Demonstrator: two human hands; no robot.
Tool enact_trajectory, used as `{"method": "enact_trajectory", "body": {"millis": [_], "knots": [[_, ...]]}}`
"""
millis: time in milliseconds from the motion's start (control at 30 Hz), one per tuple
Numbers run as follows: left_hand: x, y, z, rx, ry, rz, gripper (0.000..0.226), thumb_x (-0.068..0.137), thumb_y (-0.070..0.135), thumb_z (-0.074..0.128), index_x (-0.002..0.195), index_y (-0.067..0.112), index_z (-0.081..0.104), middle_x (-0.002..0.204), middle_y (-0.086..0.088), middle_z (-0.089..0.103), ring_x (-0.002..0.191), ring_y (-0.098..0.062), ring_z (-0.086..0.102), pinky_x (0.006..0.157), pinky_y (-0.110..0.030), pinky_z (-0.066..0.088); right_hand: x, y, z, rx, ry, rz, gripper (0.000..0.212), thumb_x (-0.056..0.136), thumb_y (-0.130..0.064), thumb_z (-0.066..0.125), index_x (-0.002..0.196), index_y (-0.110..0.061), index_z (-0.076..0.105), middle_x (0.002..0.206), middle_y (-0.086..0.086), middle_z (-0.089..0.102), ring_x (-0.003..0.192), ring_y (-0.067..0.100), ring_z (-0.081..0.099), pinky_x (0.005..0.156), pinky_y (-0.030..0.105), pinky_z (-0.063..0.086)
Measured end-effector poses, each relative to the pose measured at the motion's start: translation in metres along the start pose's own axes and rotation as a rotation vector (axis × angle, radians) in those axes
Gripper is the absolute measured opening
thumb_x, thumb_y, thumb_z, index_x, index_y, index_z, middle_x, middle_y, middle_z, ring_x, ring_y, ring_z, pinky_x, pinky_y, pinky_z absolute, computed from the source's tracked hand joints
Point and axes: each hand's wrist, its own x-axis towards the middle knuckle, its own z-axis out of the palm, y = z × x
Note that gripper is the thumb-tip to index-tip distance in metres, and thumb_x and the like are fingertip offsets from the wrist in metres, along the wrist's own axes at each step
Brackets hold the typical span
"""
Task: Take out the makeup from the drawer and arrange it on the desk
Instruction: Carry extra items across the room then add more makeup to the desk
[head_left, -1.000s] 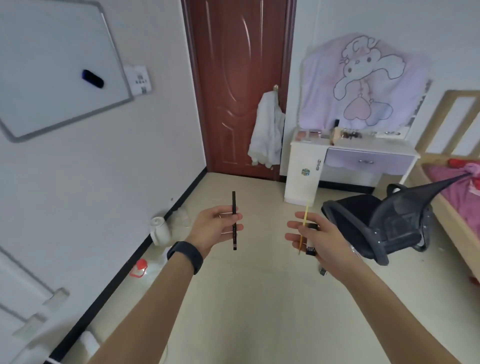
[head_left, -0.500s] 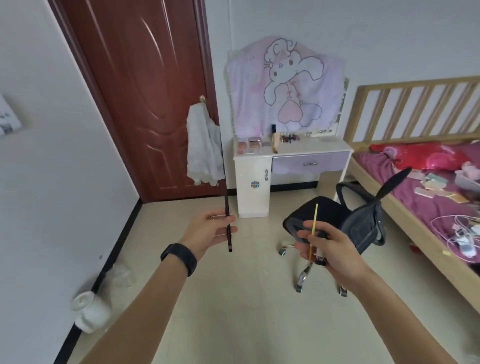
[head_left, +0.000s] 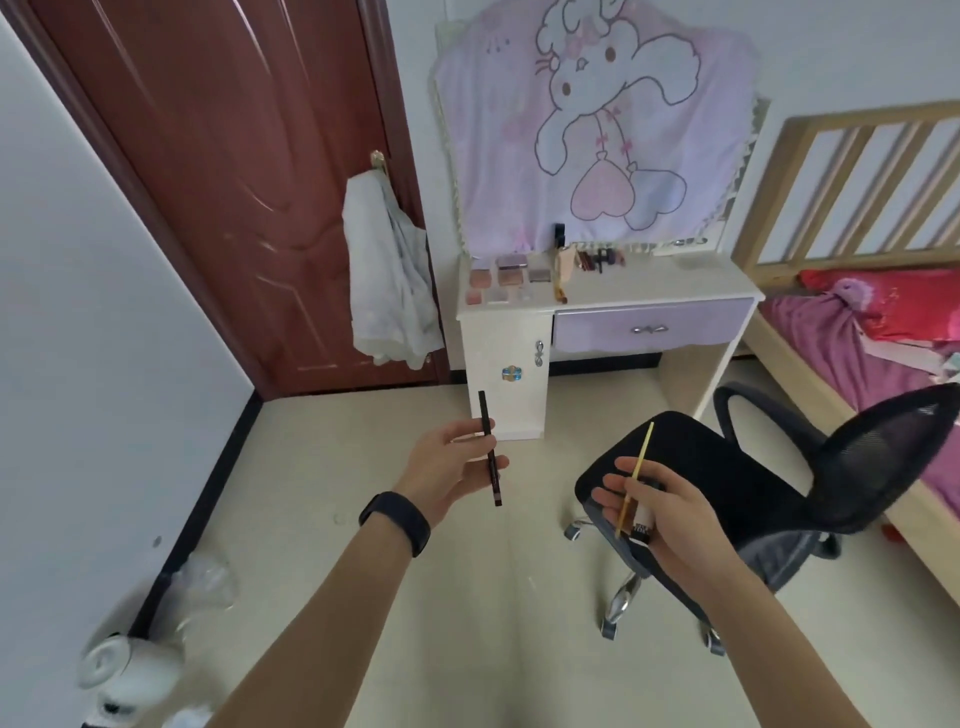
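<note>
1. Left hand (head_left: 447, 467): fingers and thumb curled, pinching a dark pencil (head_left: 484, 410) near its middle. The pencil's long axis is close to upright in view, with the upper end pointing toward the desk.
2. Desk (head_left: 649, 286): stands against the far wall, ahead of both hands and well apart from them. Palettes (head_left: 501, 278) and other small makeup items lie in a group on its left half; the right half is mostly bare. The drawer (head_left: 675, 327) front sits flush, so it reads as closed.
3. Right hand (head_left: 670, 514): fingers curled around two items, a thin yellow stick (head_left: 644, 447) and a small white tube (head_left: 641, 527) with a dark band. The stick leans up and to the right.
4. Chair (head_left: 727, 467): stands between the right hand and the desk.

Approach: the left hand has the clearer line, to the cabinet end where the palettes lie. The right hand is likely to need a path around the chair.

Markings: the print on the tube's band is too small to read. The cabinet door carries a blue sticker with no legible text.
</note>
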Motion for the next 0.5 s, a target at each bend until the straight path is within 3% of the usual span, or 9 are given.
{"method": "enact_trajectory", "body": {"millis": [267,433,500], "knots": [[0.132,0.004,0.010,-0.042,0.012,-0.144,0.022,0.093,0.001,0.064,0.114,0.005,0.066,0.104,-0.009,0.064,0.084,-0.028,0.074,0.074,-0.032,0.062,0.130,-0.018,0.021,0.019,0.024,0.145,0.019,0.101,0.004,0.046,0.114,0.003,0.061,0.096,0.022,0.068,0.079,0.027,0.074,0.066,0.038,0.058],[0.222,0.009,0.015,-0.035,-0.019,-0.248,0.026,0.092,0.001,0.066,0.117,0.003,0.065,0.101,-0.011,0.065,0.077,-0.028,0.071,0.070,-0.031,0.062,0.217,-0.015,0.046,-0.060,0.052,0.225,0.019,0.102,0.001,0.047,0.113,0.002,0.062,0.089,0.018,0.072,0.082,0.030,0.072,0.088,0.050,0.054],[0.263,0.018,0.014,-0.008,-0.053,-0.266,0.024,0.091,0.002,0.066,0.116,0.004,0.066,0.100,-0.011,0.066,0.077,-0.026,0.072,0.068,-0.030,0.061,0.254,-0.015,0.055,-0.085,0.062,0.256,0.019,0.102,0.000,0.048,0.112,-0.001,0.064,0.091,0.017,0.074,0.084,0.029,0.072,0.090,0.050,0.054]]}}
